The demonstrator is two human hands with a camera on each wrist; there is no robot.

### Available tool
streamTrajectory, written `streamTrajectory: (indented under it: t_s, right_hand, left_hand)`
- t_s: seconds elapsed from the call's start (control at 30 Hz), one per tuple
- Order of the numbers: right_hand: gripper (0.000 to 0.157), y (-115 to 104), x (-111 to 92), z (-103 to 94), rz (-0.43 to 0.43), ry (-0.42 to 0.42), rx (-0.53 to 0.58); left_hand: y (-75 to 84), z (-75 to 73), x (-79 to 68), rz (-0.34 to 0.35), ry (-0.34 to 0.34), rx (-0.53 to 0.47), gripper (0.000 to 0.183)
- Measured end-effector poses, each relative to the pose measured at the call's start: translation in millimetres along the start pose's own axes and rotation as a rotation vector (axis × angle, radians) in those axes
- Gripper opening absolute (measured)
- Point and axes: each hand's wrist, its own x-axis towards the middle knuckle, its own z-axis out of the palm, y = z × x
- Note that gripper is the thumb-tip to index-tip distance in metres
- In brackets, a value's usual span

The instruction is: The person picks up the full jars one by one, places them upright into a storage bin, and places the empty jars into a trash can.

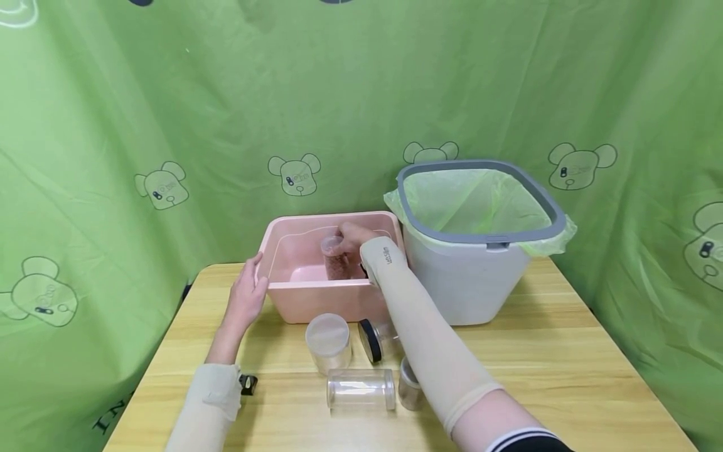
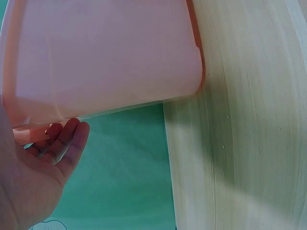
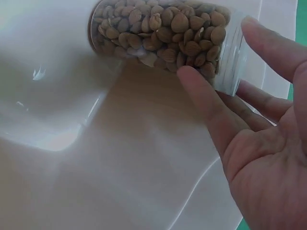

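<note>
Inside the pink tub [image 1: 316,304], my right hand [image 1: 353,238] grips a clear jar [image 1: 337,267] by its lid end. In the right wrist view the jar [image 3: 163,36] is full of brown, almond-like kernels, with thumb and fingers on either side of the lid. The jar stands nearly upright near the tub's floor; whether it touches the floor, I cannot tell. My left hand [image 1: 246,292] holds the tub's left front corner. In the left wrist view its fingers [image 2: 72,139] curl at the tub's rim, and the thumb is hidden there.
A white bin [image 1: 463,282] with a grey rim and green liner stands right of the tub. In front of the tub are a wide lidded jar [image 1: 329,342], a tipped jar with a black lid [image 1: 369,341], a clear jar [image 1: 361,390] on its side and a small jar [image 1: 410,389].
</note>
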Motion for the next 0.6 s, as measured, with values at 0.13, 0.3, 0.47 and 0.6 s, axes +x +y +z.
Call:
streamTrajectory:
  t_s: [0.13,0.3,0.47,0.6]
  right_hand:
    - [0.029,-1,-4,2.1,0.041,-0.040,0.107]
    - [0.029,0,-6,1.2,0.040,-0.016,0.071]
    - [0.030,-14,-28,0.3,0.003,-0.021,0.119]
    - [0.035,-39,-51,0.6,0.019,0.023,0.086]
  left_hand:
    - [-0.4,0.7,0.1,-0.001,0.000,0.003,0.061]
    - [0.8,0.6,-0.9,-0.001,-0.001,-0.003,0.060]
    - [1.8,0.6,-1.2,0.002,0.000,-0.004,0.061]
    - [-0.1,0.4,-0.4,0.008,0.013,-0.003,0.061]
